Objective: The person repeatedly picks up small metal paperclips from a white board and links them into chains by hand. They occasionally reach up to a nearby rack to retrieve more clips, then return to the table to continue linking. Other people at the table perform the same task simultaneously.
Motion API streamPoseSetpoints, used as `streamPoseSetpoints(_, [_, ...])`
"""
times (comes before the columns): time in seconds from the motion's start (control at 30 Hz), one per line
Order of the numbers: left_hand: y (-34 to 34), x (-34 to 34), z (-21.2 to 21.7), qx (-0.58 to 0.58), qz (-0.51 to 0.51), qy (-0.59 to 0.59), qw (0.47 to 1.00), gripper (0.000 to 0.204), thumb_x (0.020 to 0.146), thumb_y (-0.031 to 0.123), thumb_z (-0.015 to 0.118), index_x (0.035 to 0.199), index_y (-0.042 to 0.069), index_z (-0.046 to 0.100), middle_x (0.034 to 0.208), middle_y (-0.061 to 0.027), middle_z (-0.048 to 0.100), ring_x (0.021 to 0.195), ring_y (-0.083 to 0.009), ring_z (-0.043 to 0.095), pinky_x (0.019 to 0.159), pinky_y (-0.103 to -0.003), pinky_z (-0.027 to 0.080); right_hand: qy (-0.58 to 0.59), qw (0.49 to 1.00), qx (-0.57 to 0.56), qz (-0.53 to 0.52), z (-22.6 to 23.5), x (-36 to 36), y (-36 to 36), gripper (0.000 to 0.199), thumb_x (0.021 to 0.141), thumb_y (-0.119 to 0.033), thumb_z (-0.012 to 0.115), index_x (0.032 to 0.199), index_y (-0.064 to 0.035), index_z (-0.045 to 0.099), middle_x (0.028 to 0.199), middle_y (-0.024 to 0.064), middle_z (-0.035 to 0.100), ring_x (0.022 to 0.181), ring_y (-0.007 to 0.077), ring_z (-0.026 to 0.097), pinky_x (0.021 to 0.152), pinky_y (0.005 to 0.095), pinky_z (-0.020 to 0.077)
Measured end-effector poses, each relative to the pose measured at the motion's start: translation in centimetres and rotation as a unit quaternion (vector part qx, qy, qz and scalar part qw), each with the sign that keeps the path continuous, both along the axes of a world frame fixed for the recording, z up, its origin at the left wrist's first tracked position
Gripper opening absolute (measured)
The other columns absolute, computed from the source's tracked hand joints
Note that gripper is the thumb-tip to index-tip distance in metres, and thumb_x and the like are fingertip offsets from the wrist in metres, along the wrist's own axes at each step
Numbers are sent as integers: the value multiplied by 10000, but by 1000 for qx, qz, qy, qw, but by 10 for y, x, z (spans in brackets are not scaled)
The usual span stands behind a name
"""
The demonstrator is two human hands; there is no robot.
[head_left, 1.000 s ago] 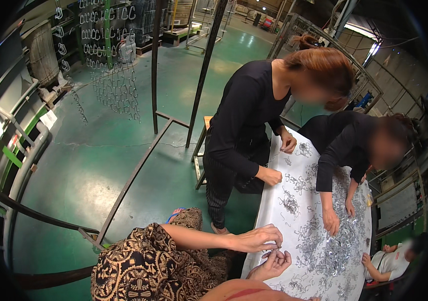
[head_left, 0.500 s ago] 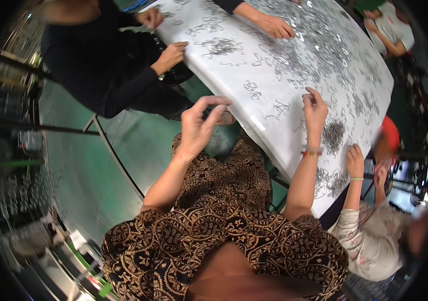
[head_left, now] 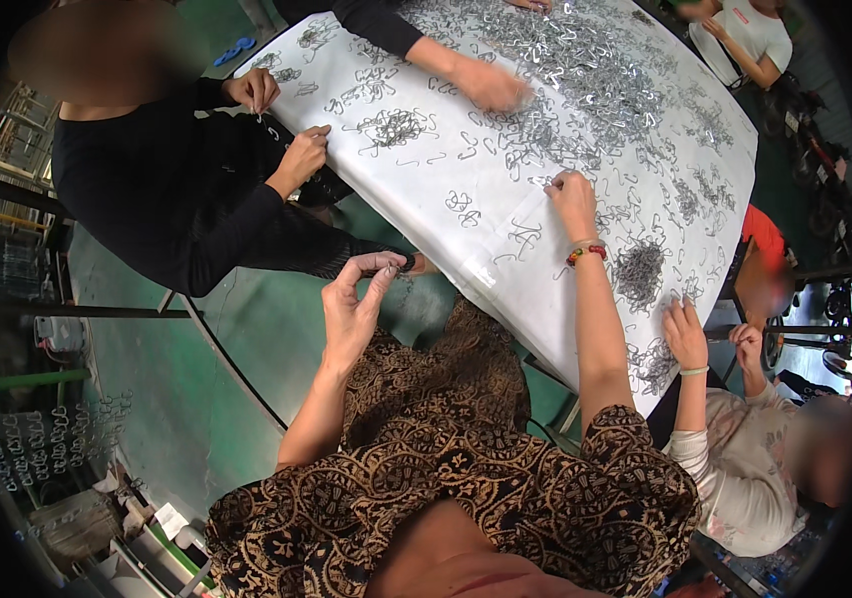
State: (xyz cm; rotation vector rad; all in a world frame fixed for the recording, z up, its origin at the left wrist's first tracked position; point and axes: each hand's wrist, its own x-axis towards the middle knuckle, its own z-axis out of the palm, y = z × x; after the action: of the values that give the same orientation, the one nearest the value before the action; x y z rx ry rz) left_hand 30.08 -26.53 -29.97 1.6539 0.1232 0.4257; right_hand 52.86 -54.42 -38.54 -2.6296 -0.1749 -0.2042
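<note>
With twelve o'clock straight ahead of the person, the left hand (head_left: 351,311) hangs at eleven, just outside the edge of the white-topped table (head_left: 545,299). Its thumb and forefinger are drawn close together; whether anything sits between them cannot be told. The right hand (head_left: 573,204) reaches toward one o'clock over the table, fingers curled, tips lowered by a few loose metal hooks (head_left: 537,182) — whether they pinch one cannot be told. That bent, fingertip-first pose probably suits pieces so thin and easily tangled.

The main pile of hooks (head_left: 605,95) lies beyond the right hand, between its twelve and one, likely placed where people on several sides can reach it. A tighter dark heap (head_left: 638,274) sits at the right hand's half past four, near a co-worker's hand (head_left: 685,334), perhaps set apart to avoid mixing. A small cluster (head_left: 462,207) lies at nine; the pale surface makes grey wire easy to pick out.
</note>
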Motion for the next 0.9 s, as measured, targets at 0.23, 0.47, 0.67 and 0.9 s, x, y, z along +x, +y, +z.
streamPoseSetpoints(0.23, [0, -2, 5, -11, -21, -11, 1000, 87, 893, 50, 599, 930, -24, 629, 948, -86, 682, 864, -125, 621, 764, -260, 492, 17, 976, 209, -51, 27, -27, 8, 175, 782, -164, 670, 815, 5, 697, 782, 124, 675, 677, 215, 623, 637, 304, 483])
streamPoseSetpoints(0.47, [0, 0, -5, 30, -21, 3, 999, 93, 867, 35, 618, 940, -18, 641, 909, -77, 682, 819, -118, 636, 748, -254, 502, 51, 889, 383, 243, 91, -167, 96, 56, 855, -33, 619, 860, 7, 579, 794, 20, 541, 743, 104, 511, 704, 230, 424])
streamPoseSetpoints(0.67, [-4, -4, -7, 54, -52, 4, 997, 131, 835, 47, 655, 960, 7, 647, 895, -82, 667, 821, -166, 644, 721, -277, 506, -46, 909, 348, 226, 97, -188, 133, 82, 855, -53, 622, 864, -1, 559, 804, 87, 540, 695, 198, 538, 639, 290, 441])
streamPoseSetpoints(0.9, [4, -4, -10, 33, -79, 13, 996, 235, 842, 49, 641, 1074, 10, 632, 1009, -74, 667, 896, -153, 626, 799, -294, 499, -62, 894, 386, 219, 83, -189, 136, 69, 854, -31, 615, 853, -1, 553, 795, 87, 523, 691, 200, 518, 640, 285, 433])
